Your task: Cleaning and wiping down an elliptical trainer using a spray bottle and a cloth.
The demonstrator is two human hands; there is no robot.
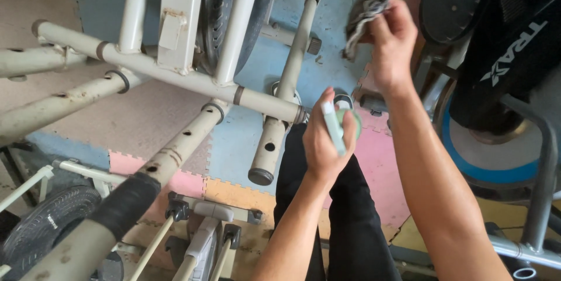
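My left hand (pixel 322 141) is closed around a small pale green and white bottle (pixel 337 128), held upright above my black trousers (pixel 345 211). My right hand (pixel 392 41) is raised higher and grips a crumpled grey rag (pixel 365 9). Both hands hover just right of the cream-coloured metal frame of an exercise machine (pixel 175 73), near the capped end of one of its tubes (pixel 266 158). Neither hand touches the frame.
Rusty cream tubes cross the left half of the view, one with a black foam grip (pixel 125 202). Coloured foam puzzle mats (pixel 234 135) cover the floor. A black exercise machine with a blue ring (pixel 497 111) stands at the right, and a tyre (pixel 41 222) lies at lower left.
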